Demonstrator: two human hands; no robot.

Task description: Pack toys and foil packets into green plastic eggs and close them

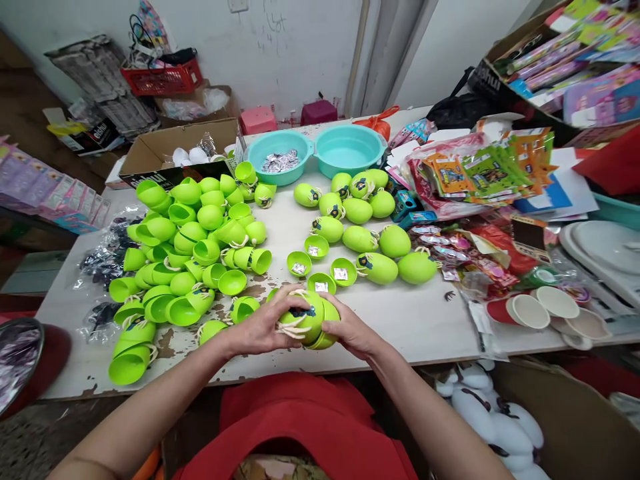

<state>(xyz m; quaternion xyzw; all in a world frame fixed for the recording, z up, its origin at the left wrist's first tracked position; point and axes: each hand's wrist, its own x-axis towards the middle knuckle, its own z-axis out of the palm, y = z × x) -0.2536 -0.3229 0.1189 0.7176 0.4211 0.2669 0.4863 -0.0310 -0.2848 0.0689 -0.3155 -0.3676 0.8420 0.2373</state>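
My left hand [261, 327] and my right hand [350, 328] both grip one lime-green plastic egg [310, 321] with a small dark figure and pale claws on it, near the table's front edge. The egg's two halves meet between my palms. Just beyond it stand three open green half-shells [317, 247], each with a small silver packet inside. To the left lies a big heap of empty green half-shells [190, 247]. Farther back right sits a group of closed green eggs [373, 233].
Two teal basins [347, 150] stand at the back, one holding silver packets. A cardboard box [165, 157] with white pieces is at back left. Coloured packets [480, 173] and white lids [555, 303] crowd the right. White egg shapes [500, 420] fill a box below right.
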